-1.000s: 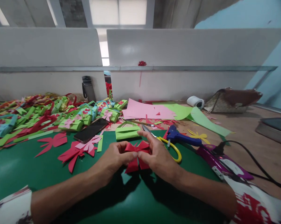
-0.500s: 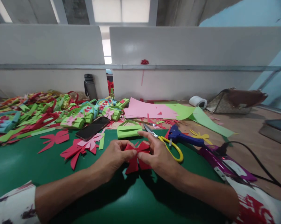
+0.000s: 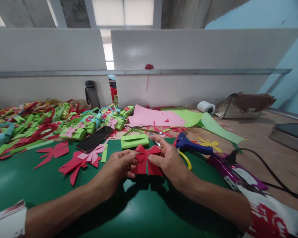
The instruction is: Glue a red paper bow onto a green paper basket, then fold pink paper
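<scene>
A red paper bow point(image 3: 146, 158) is held up just above the green mat point(image 3: 27, 185), between both hands. My left hand point(image 3: 119, 167) pinches its left side with curled fingers. My right hand point(image 3: 167, 162) grips the right loop, thumb pressed near the bow's centre. Yellow-handled scissors point(image 3: 184, 158) lie partly hidden behind my right hand. A blue glue gun point(image 3: 190, 147) rests just beyond them. A folded green paper piece point(image 3: 134, 140) lies right behind the bow.
Red and pink bow cut-outs point(image 3: 74, 162) and a black phone point(image 3: 94, 139) lie left on the mat. A heap of paper baskets point(image 3: 40, 124) fills the far left. Pink and green sheets point(image 3: 158, 117), tape roll point(image 3: 206, 107), a bag point(image 3: 245, 105) and a purple tool with cord point(image 3: 235, 168) sit right.
Both hands have lifted the red bow off the mat and tilted it upright toward the camera. My right index finger, earlier stretched out, now curls onto the bow.
</scene>
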The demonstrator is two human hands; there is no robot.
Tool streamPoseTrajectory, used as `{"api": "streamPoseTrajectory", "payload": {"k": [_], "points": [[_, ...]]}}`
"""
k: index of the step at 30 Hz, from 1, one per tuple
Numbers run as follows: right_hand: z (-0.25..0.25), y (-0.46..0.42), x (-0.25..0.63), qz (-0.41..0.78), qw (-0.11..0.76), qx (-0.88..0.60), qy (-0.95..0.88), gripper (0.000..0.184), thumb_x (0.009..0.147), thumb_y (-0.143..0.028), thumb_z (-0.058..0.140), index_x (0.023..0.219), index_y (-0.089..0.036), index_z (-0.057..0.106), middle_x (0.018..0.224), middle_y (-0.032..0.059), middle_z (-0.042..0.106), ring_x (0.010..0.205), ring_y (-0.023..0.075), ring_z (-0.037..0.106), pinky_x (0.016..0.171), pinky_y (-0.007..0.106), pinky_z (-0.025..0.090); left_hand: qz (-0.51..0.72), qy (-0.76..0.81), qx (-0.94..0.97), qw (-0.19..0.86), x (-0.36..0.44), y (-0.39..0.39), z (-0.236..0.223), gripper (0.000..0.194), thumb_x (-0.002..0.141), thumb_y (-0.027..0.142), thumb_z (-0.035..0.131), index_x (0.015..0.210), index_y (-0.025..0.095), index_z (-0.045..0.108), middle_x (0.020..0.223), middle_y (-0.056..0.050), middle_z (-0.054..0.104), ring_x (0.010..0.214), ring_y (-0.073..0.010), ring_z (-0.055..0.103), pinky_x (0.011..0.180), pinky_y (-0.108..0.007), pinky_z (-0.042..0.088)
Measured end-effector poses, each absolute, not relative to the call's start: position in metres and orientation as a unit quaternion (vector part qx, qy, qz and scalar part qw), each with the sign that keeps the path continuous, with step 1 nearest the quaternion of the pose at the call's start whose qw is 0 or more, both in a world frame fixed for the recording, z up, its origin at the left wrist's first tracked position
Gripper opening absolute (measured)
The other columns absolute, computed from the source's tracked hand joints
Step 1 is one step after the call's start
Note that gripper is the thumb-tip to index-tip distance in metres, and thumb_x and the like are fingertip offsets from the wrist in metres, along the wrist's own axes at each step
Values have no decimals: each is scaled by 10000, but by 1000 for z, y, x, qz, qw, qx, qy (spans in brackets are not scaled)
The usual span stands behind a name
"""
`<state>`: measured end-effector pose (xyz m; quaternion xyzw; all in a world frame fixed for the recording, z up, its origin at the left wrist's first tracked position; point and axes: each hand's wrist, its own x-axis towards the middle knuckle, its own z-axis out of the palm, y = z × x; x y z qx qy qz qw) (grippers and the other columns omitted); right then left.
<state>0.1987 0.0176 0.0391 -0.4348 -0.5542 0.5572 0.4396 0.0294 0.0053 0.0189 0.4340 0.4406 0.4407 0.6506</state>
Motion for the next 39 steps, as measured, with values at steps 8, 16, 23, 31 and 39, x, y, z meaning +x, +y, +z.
{"api": "streamPoseTrajectory", "payload": {"k": [8, 16, 23, 31, 39], "points": [[30, 21, 197, 517, 438, -429, -597, 606, 685, -206, 599, 1274, -194, 455, 728, -20, 609, 549, 120, 506, 502, 249, 430, 419, 457, 470, 628, 34, 2, 21, 251, 647, 330, 781, 712, 125, 653, 591, -6, 581, 479, -75, 491, 469, -186, 373], [29, 21, 195, 466, 411, -430, -655, 614, 712, -172, 565, 1316, -187, 455, 787, -2, 599, 630, 134, 533, 546, 256, 445, 440, 454, 464, 620, 38, 2, 18, 272, 638, 324, 789, 789, 120, 690, 628, -15, 623, 515, -89, 508, 499, -199, 385], [28, 19, 196, 496, 414, -373, -667, 624, 766, -295, 642, 1336, -179, 414, 1052, 75, 621, 955, 208, 602, 814, 353, 498, 479, 447, 419, 629, 34, 7, 18, 233, 643, 280, 786, 809, 141, 700, 650, -3, 643, 508, -76, 515, 505, -190, 396], [30, 30, 205, 500, 479, -403, -598, 178, 829, -378, 554, 853, -204, 525, 719, -8, 595, 702, 151, 594, 749, 317, 475, 489, 443, 363, 657, 27, 10, 24, 309, 614, 278, 814, 858, 136, 690, 759, -53, 691, 595, -127, 606, 541, -236, 480], [30, 34, 207, 537, 447, -422, -577, 282, 829, -441, 546, 700, -214, 440, 534, -57, 503, 450, 94, 501, 482, 230, 399, 493, 438, 347, 667, 25, 8, 27, 315, 584, 254, 836, 819, 140, 658, 717, -32, 679, 568, -124, 606, 507, -236, 503]]}}
